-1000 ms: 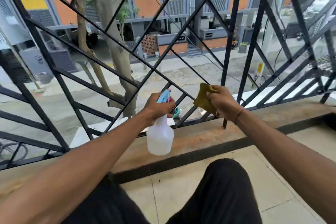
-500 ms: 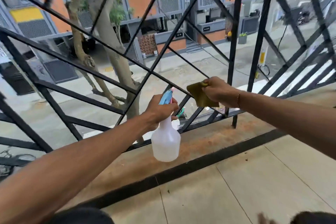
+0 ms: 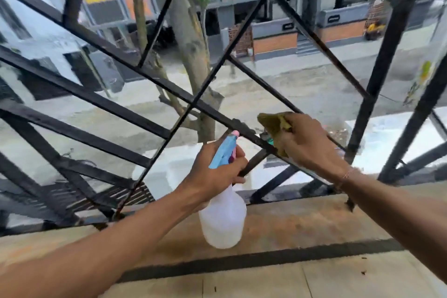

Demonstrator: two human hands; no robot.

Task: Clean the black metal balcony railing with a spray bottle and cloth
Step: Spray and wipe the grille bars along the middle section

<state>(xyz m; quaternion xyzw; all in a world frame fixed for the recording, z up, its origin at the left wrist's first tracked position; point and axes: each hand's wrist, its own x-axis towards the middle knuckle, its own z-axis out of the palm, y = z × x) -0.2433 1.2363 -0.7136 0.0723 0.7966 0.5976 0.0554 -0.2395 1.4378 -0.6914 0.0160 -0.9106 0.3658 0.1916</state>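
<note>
The black metal railing [image 3: 116,106] of crossing diagonal bars fills the upper view. My left hand [image 3: 215,172] grips the neck of a translucent white spray bottle [image 3: 222,220] with a blue and pink trigger head, held just inside the bars at centre. My right hand [image 3: 312,147] grips an olive-yellow cloth [image 3: 273,126] and presses it against a diagonal bar low at centre right. Part of the cloth is hidden behind my fingers.
A rusty brown ledge [image 3: 302,227] runs under the railing, with a black strip and pale floor tiles [image 3: 338,280] nearer me. Beyond the bars stand a tree trunk [image 3: 191,55], a street and orange-grey buildings [image 3: 275,41].
The view has shifted closer to the railing and my legs have left the frame. My right hand with the cloth has stayed on the low bar crossing; the bottle stays beside it.
</note>
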